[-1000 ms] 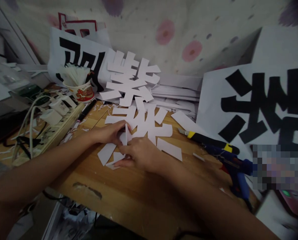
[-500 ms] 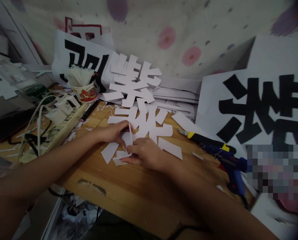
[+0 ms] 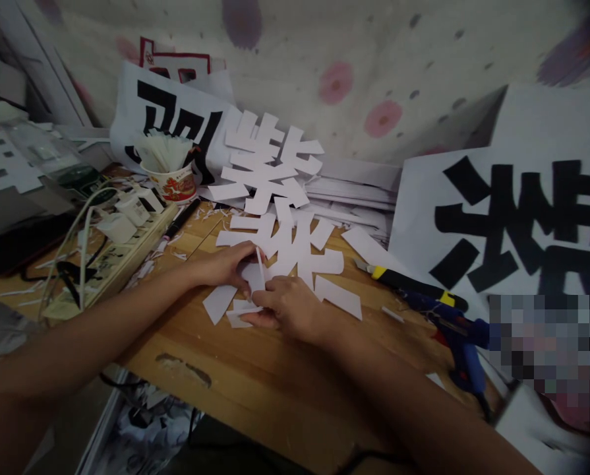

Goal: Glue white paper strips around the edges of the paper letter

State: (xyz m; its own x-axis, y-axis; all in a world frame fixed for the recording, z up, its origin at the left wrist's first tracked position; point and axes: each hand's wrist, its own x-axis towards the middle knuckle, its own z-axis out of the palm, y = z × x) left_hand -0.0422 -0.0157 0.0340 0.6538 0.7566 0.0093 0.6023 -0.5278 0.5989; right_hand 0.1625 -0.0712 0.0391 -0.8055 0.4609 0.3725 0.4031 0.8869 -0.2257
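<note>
My left hand (image 3: 225,265) is closed, thumb and fingers pinching a thin white strip (image 3: 260,265) that stands on edge. My right hand (image 3: 295,307) is closed at the near end of this strip, its fingertips low by the table; the gripped part is partly hidden. Beneath and beyond both hands lies a flat white cut-out character (image 3: 302,247) made of separate pieces. One loose white piece (image 3: 219,303) rests just below my left hand, and another piece (image 3: 339,298) is right of my right hand. A second white cut-out character (image 3: 262,173) leans up behind them.
On the right lie a yellow-black utility knife (image 3: 413,285) and a blue glue gun (image 3: 467,356), near a sheet with a black character (image 3: 500,221). A power strip (image 3: 109,267) with plugs, a black marker (image 3: 182,219) and a paper cup of white sticks (image 3: 176,187) stand left. Paper scraps litter the table.
The whole view has shifted slightly, with things appearing a little lower and to the right. Both hands keep the same hold on the white strip.
</note>
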